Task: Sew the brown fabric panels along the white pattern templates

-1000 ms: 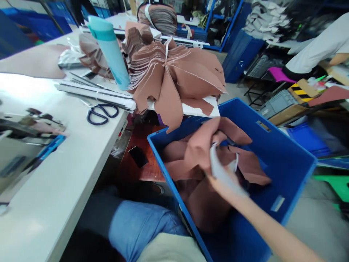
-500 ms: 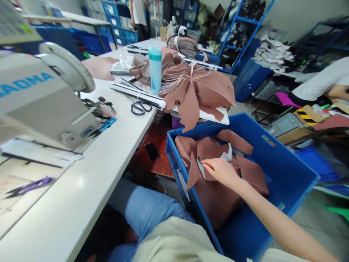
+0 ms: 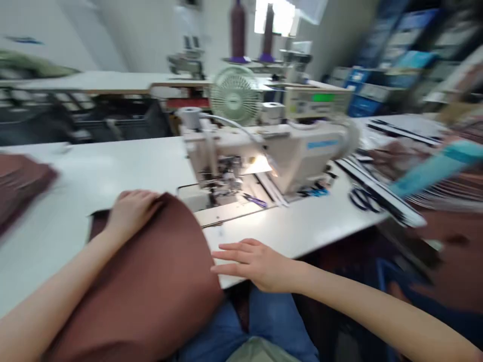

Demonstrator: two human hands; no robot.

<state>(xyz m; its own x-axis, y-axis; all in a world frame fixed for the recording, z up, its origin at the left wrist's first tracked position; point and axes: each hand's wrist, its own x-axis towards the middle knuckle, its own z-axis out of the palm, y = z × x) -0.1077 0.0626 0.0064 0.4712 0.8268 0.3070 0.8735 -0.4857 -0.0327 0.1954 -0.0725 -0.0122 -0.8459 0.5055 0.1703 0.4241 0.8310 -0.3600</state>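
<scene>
A large brown fabric piece (image 3: 151, 286) drapes from the white table (image 3: 94, 171) down over my lap. My left hand (image 3: 130, 211) rests on its upper edge, fingers curled over the cloth. My right hand (image 3: 252, 261) hovers flat at the table's front edge, just right of the fabric, fingers stretched out and holding nothing. Behind both hands stands a white sewing machine (image 3: 264, 151), its needle area lit by a small lamp.
Scissors (image 3: 360, 198) and a blurred teal bottle (image 3: 433, 168) lie at the right beside stacked brown pieces (image 3: 453, 196). Another brown pile (image 3: 18, 186) sits far left. A small fan (image 3: 236, 95) and thread cones stand behind the machine.
The view swung left from the blue crate to the sewing machine. My right hand left the crate's fabric and now hovers open at the table edge. My left hand and a brown piece came into view.
</scene>
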